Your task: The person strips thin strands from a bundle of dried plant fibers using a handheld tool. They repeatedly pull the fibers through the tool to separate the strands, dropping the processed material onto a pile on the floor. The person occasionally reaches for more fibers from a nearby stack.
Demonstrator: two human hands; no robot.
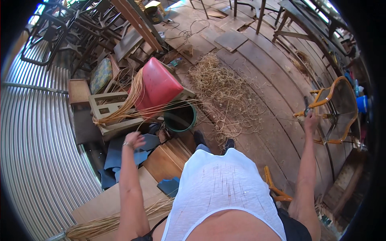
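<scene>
My left hand is open, its fingers loosely apart. It hovers near a pale wooden frame, over blue-grey sheet pieces. Long tan cane strands drape across that frame and against a red padded seat. To the far right, my right hand is closed around a small dark hand tool whose exact kind I cannot make out. That tool is beside a yellow-brown chair frame. A dark green bucket stands between my left hand and my feet.
A tangled heap of cane strips covers the wooden floor ahead. Stacked metal chair frames crowd the far left beside a corrugated metal wall. A wooden table stands far right. More cane lies at lower left.
</scene>
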